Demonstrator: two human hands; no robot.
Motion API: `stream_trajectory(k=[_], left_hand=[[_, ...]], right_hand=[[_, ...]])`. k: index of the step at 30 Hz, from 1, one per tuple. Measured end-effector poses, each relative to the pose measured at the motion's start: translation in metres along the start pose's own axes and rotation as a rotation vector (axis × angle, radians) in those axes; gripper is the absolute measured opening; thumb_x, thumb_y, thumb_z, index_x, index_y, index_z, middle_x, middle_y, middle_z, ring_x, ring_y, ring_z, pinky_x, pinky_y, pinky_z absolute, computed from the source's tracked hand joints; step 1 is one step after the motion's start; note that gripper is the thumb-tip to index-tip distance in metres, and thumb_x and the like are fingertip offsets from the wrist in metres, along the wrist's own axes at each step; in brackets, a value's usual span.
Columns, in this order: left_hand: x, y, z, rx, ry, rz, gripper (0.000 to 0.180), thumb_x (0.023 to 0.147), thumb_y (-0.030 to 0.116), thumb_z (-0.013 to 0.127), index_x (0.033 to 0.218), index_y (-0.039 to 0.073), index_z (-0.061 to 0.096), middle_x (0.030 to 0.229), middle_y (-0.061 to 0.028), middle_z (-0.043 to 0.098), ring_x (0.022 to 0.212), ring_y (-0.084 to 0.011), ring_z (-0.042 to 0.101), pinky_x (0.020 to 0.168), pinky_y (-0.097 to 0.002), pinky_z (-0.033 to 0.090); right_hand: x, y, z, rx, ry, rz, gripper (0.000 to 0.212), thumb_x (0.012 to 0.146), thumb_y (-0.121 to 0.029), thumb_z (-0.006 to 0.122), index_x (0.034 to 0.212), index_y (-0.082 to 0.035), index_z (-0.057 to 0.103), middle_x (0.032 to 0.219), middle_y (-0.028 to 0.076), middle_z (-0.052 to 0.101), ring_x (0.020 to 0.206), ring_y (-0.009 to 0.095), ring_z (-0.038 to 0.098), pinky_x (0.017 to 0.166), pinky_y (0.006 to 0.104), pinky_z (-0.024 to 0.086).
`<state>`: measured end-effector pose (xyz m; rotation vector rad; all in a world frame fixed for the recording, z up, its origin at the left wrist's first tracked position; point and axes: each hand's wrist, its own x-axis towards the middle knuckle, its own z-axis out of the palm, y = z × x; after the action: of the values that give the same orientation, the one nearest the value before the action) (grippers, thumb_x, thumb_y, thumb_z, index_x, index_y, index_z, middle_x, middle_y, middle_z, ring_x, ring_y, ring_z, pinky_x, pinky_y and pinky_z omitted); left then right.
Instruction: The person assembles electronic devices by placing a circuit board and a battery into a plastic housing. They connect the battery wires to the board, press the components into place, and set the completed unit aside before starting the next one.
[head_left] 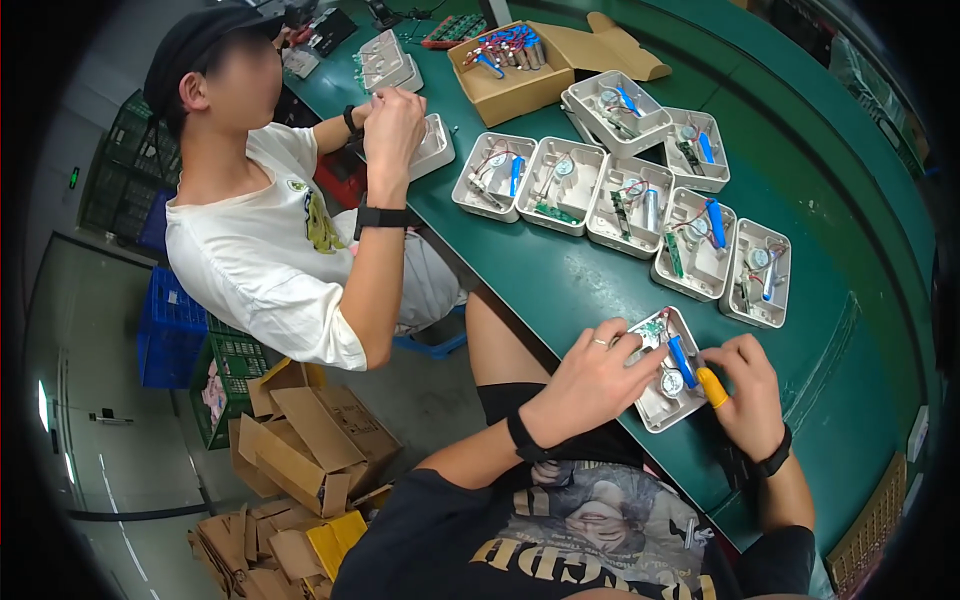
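Note:
A white plastic housing (pixel 654 416) lies tilted at the table's near edge, in front of me. Inside it are a blue cylindrical battery (pixel 682 362), a round white disc part (pixel 671 383) and a green circuit board (pixel 652 331), partly covered by fingers. My left hand (pixel 590 385) is closed at the housing's left side, its fingertips bent over the rim by the board. On the right side, my right hand (pixel 748 395) grips the rim with curled fingers; a yellow finger cot covers its thumb. Whether a wire is pinched in either hand is hidden.
Several similar housings (pixel 555 222) with batteries and boards stand beyond on the green table (pixel 540 285). A cardboard box (pixel 515 97) of batteries sits at the back. To the left a co-worker (pixel 270 240) in a white shirt works with raised hands. Cartons (pixel 325 435) lie on the floor.

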<state>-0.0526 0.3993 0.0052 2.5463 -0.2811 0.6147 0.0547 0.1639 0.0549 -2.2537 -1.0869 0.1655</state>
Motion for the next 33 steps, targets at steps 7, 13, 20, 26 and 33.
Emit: stream_trajectory(k=[7, 13, 20, 26, 33], left_hand=[[0.073, 0.039, -0.132, -0.259, -0.050, 0.495, 0.028, 0.073, 0.011, 0.082, 0.101, 0.011, 0.080, 0.103, -0.0057, 0.074, 0.088, -0.0241, 0.070, 0.071, -0.0333, 0.055], [0.084, 0.127, -0.146, -0.175, 0.064, 0.329, 0.020, 0.072, 0.026, 0.086, 0.085, 0.013, 0.077, 0.085, -0.0041, 0.070, 0.076, -0.0179, 0.065, 0.061, -0.0290, 0.048], [0.115, 0.035, -0.034, -0.025, -0.200, 0.229, 0.026, 0.079, 0.014, 0.082, 0.105, 0.012, 0.078, 0.101, -0.0073, 0.072, 0.087, -0.0218, 0.071, 0.069, -0.0318, 0.058], [0.112, 0.040, 0.081, 0.234, -0.094, 0.216, 0.038, 0.083, 0.015, 0.070, 0.118, 0.001, 0.072, 0.122, -0.0127, 0.068, 0.090, -0.0217, 0.066, 0.070, -0.0306, 0.058], [0.082, 0.039, 0.079, 0.132, -0.201, 0.159, 0.028, 0.086, 0.018, 0.070, 0.111, 0.004, 0.070, 0.124, -0.0110, 0.067, 0.092, -0.0218, 0.064, 0.072, -0.0296, 0.055]], right_hand=[[0.000, 0.020, -0.001, 0.065, -0.320, 0.185, 0.043, 0.100, -0.023, 0.068, 0.139, -0.005, 0.066, 0.093, 0.027, 0.073, 0.083, 0.046, 0.071, 0.076, 0.0546, 0.056], [-0.018, 0.026, -0.013, 0.026, -0.360, 0.182, 0.039, 0.101, -0.016, 0.065, 0.139, -0.006, 0.066, 0.081, 0.024, 0.071, 0.074, 0.047, 0.069, 0.070, 0.0555, 0.055], [-0.104, 0.085, -0.066, 0.157, -0.186, 0.422, 0.027, 0.099, -0.008, 0.065, 0.125, -0.007, 0.072, 0.085, 0.023, 0.072, 0.076, 0.043, 0.071, 0.069, 0.0481, 0.054], [-0.195, 0.210, -0.128, 0.067, 0.254, 0.554, 0.030, 0.105, -0.007, 0.052, 0.127, 0.002, 0.070, 0.078, 0.009, 0.068, 0.059, 0.015, 0.061, 0.054, 0.0305, 0.046], [-0.231, 0.476, -0.237, 0.175, 0.412, 0.789, 0.047, 0.115, -0.021, 0.043, 0.158, -0.004, 0.052, 0.074, 0.004, 0.066, 0.053, 0.009, 0.055, 0.048, 0.0248, 0.043]])
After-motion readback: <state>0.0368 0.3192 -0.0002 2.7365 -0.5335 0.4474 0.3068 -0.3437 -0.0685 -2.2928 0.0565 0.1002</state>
